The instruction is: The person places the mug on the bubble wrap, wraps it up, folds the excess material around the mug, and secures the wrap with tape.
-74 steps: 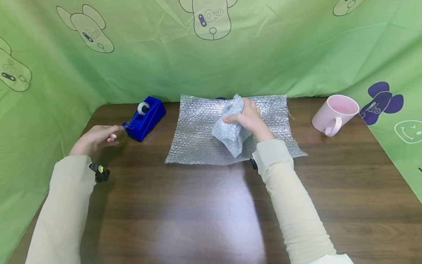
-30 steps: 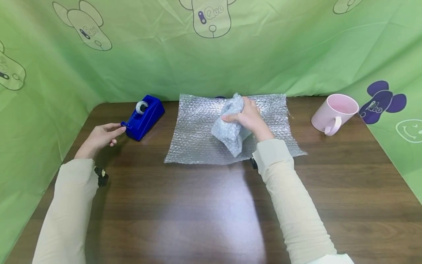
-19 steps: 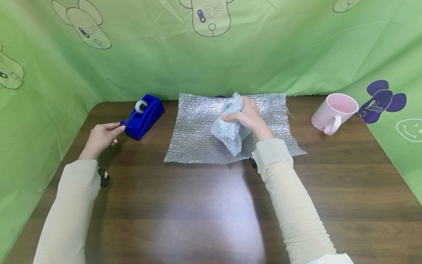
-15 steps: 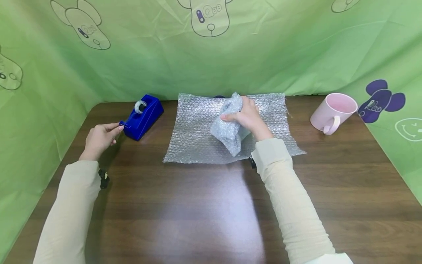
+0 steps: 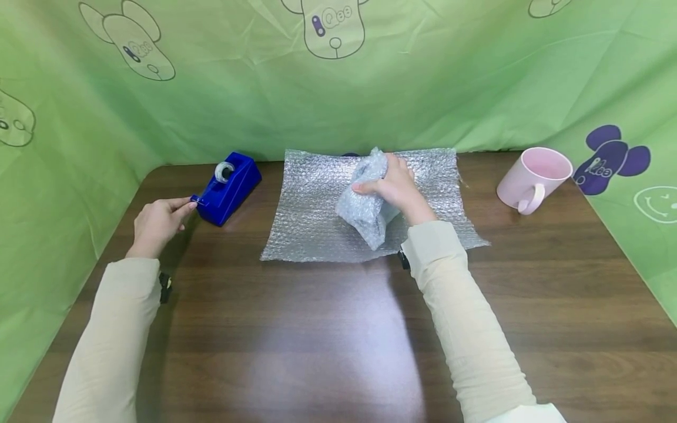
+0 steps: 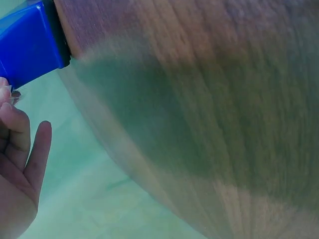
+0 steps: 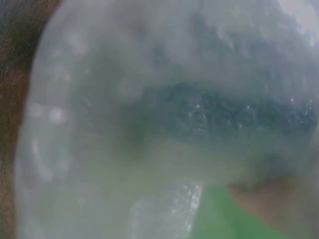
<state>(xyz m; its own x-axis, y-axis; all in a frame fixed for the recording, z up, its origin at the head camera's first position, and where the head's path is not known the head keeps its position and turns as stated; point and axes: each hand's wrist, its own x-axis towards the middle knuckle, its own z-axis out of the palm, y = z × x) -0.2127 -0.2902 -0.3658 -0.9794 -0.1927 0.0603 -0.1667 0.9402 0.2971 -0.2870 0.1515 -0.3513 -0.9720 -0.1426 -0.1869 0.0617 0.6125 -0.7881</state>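
The bubble-wrapped bundle sits on the flat bubble-wrap sheet, my right hand curled around it. Left of the sheet, beside the blue dispenser, my left hand pinches clear tape between thumb and finger. Right of the sheet is a pink mug.

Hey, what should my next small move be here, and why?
Probably a gentle outward tug with your left hand. It pinches at the front edge of the blue plastic tape dispenser, where a thin, clear tape end seems to show. Your right hand grips the crumpled, translucent bubble-wrap bundle, and I can't make out any tape on it.
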